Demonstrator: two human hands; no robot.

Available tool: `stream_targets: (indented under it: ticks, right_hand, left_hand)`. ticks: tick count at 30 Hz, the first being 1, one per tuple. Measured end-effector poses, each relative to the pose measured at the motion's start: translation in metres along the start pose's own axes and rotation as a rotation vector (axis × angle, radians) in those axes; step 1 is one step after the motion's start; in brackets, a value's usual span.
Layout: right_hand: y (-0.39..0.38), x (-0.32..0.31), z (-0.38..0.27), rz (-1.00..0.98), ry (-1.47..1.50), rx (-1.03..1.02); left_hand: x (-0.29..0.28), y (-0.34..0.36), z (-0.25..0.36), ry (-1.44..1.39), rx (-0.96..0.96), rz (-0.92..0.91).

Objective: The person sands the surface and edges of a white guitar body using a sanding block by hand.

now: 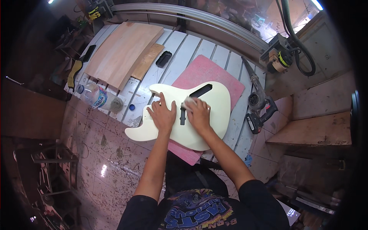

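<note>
Pressed flat with fingers spread, the left hand (161, 115) grips nothing and simply bears down on the cream guitar body (184, 115) near its upper horn. Just beside it, the right hand (199, 114) is curled over a small pale pad (188, 102), holding it against the body's face next to a narrow dark slot. The guitar body lies face up on a pink foam mat (209, 69), which sticks out past it at the near edge and at the far right. Both sit on a white slatted workbench (184, 48). To the right of the mat lies a power tool (260, 109) with a round head, partly over the bench edge. To the left, a clear plastic bottle (96, 96) lies on its side, with a small blue cap near it. Farther off, wooden boards (122, 51) are stacked on the bench, and a small black case (163, 58) rests beside them.
</note>
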State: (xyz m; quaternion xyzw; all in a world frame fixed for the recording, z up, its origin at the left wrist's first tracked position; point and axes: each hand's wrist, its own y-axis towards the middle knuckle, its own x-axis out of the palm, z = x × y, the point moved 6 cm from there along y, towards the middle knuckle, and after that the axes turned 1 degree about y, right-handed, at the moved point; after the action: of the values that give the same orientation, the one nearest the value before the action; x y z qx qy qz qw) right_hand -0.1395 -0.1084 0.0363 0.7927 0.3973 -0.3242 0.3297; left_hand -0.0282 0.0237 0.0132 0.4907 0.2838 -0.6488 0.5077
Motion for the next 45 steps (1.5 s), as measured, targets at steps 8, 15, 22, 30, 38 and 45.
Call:
stream_targets:
  ticks: [8, 15, 22, 30, 38, 45]
  right_hand:
    - [-0.151, -0.038, -0.025, -0.359, 0.299, -0.029]
    - [-0.195, -0.058, 0.048, -0.015, 1.435, 0.848]
    - [-0.201, -0.071, 0.066, 0.097, 2.02, 0.78]
    - [-0.222, -0.085, 0.091, 0.23, 1.915, 0.839]
    - [-0.252, -0.096, 0.132, 0.466, 1.307, 0.922]
    - [-0.251, -0.114, 0.126, 0.273, 0.067, 0.504]
  left_hand:
    - [0.003, -0.005, 0.003, 0.049, 0.249, 0.102]
    - [0.019, -0.062, 0.072, -0.038, 0.659, -0.181]
    - [0.024, -0.151, 0.097, -0.118, 0.838, -0.27]
    - [0.021, -0.071, 0.072, -0.028, 0.763, -0.156]
    - [0.024, -0.136, 0.092, 0.021, 0.752, -0.347]
    - [0.007, -0.166, 0.071, -0.066, 0.818, -0.308]
